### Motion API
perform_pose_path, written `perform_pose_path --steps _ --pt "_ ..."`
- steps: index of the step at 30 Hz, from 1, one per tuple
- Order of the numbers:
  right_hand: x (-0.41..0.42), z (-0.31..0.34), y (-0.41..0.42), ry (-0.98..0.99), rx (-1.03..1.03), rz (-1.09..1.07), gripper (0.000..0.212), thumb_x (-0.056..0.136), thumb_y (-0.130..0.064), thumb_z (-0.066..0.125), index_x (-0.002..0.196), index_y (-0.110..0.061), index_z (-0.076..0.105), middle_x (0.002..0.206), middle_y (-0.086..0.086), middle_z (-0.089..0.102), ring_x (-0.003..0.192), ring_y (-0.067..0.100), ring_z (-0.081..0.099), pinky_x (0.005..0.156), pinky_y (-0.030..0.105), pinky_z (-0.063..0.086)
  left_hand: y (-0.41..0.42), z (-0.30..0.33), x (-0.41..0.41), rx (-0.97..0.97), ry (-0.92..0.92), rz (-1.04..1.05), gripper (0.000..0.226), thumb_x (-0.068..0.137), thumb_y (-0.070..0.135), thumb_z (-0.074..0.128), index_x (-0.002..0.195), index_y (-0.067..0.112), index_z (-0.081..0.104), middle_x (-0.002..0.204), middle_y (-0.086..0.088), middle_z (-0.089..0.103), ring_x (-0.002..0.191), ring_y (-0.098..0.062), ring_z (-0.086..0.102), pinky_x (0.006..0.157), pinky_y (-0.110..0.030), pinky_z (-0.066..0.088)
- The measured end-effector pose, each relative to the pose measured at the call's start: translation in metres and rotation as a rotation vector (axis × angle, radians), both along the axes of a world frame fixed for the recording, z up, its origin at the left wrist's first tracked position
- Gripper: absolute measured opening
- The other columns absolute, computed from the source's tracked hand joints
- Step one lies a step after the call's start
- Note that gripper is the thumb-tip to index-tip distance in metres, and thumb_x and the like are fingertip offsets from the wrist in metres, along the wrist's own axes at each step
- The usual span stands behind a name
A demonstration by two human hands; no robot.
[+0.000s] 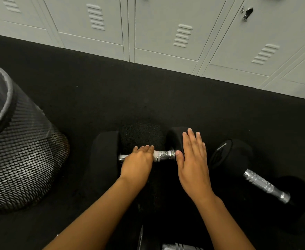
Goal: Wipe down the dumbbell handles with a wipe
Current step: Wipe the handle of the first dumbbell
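- Left grip [139, 160] clamped on a white wipe [156, 156], mid-handle of the near dumbbell [164, 155].
- Right grip [193, 159] flat, fingers apart, steadying its head.
- Dumbbell right of it [263, 184]: apparently still to do.

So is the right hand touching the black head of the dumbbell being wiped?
Cannot tell. In the head view the flat right hand overlaps the black rubber dumbbell head, but no contact or gap shows plainly.

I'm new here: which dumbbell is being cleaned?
Below the pale grey lockers, right of the black mesh bin, lies a black dumbbell with a chrome handle. Unlike the slanted dumbbell to its right, both hands are on it, the left hand covering a white wipe.
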State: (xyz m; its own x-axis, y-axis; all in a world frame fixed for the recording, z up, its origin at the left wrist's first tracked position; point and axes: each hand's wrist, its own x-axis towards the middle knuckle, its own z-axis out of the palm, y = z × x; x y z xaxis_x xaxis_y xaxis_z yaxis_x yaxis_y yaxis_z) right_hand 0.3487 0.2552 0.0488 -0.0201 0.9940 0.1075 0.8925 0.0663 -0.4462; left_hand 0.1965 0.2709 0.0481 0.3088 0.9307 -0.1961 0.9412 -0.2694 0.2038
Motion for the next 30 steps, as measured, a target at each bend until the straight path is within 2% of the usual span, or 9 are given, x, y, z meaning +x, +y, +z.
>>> perform_pose_path --steps 3,5,7,9,11,16,20,25,30 --pt "0.000 -0.003 0.002 -0.018 0.030 -0.008 0.058 0.092 -0.037 0.017 0.143 -0.009 0.023 0.153 0.002 0.015 0.141 0.014 -0.001 0.114 0.035 0.004 -0.006 0.000 -0.006 0.031 0.035 0.005 0.056 0.097 0.005 0.035 0.147 0.009 0.011 0.153 -0.009 0.020 0.140 -0.020 0.021 0.114 -0.029 0.008" --pt "0.000 -0.005 0.001 -0.021 0.044 -0.021 0.058 0.092 -0.036 0.017 0.143 -0.008 0.024 0.152 0.003 0.017 0.141 0.014 0.001 0.114 0.035 0.004 -0.008 -0.003 -0.005 0.023 0.011 0.035 0.055 0.094 0.004 0.042 0.145 0.010 0.023 0.149 -0.010 0.030 0.136 -0.022 0.030 0.113 -0.029 0.015" --pt "-0.002 -0.006 0.000 -0.030 0.048 -0.028 0.058 0.092 -0.035 0.017 0.142 -0.008 0.023 0.152 0.003 0.017 0.141 0.014 0.000 0.114 0.036 0.004 0.004 -0.005 -0.001 -0.058 -0.079 0.112 0.041 0.088 0.002 0.049 0.126 0.014 0.049 0.127 -0.008 0.055 0.118 -0.025 0.051 0.101 -0.032 0.037" --pt "-0.001 -0.007 0.000 -0.036 0.048 -0.032 0.058 0.092 -0.035 0.016 0.142 -0.008 0.023 0.152 0.003 0.017 0.141 0.014 0.001 0.114 0.036 0.004 0.017 0.002 0.000 -0.118 -0.083 0.139 0.028 0.086 0.004 0.050 0.109 0.017 0.058 0.106 -0.008 0.063 0.100 -0.027 0.059 0.082 -0.035 0.046" --pt "-0.001 -0.007 0.001 -0.036 0.054 -0.029 0.057 0.092 -0.035 0.017 0.142 -0.008 0.024 0.152 0.004 0.018 0.141 0.014 0.002 0.114 0.037 0.006 0.019 0.004 -0.002 -0.142 -0.018 0.161 0.026 0.088 0.006 0.051 0.111 0.017 0.058 0.107 -0.007 0.062 0.100 -0.026 0.059 0.078 -0.034 0.047" --pt "-0.001 -0.008 0.000 -0.043 0.063 -0.028 0.056 0.093 -0.034 0.019 0.142 -0.008 0.026 0.152 0.004 0.019 0.141 0.015 0.003 0.114 0.037 0.007 -0.001 0.000 0.003 -0.009 -0.018 0.144 0.032 0.091 0.007 0.049 0.123 0.014 0.048 0.122 -0.004 0.056 0.111 -0.019 0.052 0.090 -0.026 0.041" --pt "-0.001 -0.008 0.001 -0.055 0.061 -0.033 0.057 0.092 -0.034 0.018 0.142 -0.008 0.026 0.152 0.004 0.020 0.141 0.014 0.003 0.114 0.037 0.006 0.017 0.001 0.005 -0.081 -0.066 0.172 0.020 0.091 0.008 0.049 0.110 0.011 0.052 0.113 -0.007 0.060 0.102 -0.026 0.059 0.080 -0.034 0.046" --pt "0.001 -0.007 0.004 -0.057 0.066 -0.017 0.056 0.093 -0.034 0.019 0.142 -0.007 0.027 0.151 0.005 0.021 0.141 0.015 0.004 0.113 0.036 0.008 0.003 -0.001 -0.001 -0.013 -0.075 0.146 0.029 0.091 0.006 0.046 0.119 0.014 0.049 0.118 -0.003 0.058 0.107 -0.020 0.056 0.083 -0.028 0.044" --pt "-0.001 -0.008 0.001 -0.050 0.076 -0.028 0.055 0.093 -0.032 0.020 0.141 -0.006 0.029 0.151 0.007 0.023 0.141 0.017 0.007 0.113 0.037 0.009 0.020 0.006 0.007 -0.081 -0.047 0.092 0.019 0.091 0.010 0.051 0.109 0.014 0.053 0.108 -0.007 0.062 0.098 -0.028 0.060 0.074 -0.035 0.046"
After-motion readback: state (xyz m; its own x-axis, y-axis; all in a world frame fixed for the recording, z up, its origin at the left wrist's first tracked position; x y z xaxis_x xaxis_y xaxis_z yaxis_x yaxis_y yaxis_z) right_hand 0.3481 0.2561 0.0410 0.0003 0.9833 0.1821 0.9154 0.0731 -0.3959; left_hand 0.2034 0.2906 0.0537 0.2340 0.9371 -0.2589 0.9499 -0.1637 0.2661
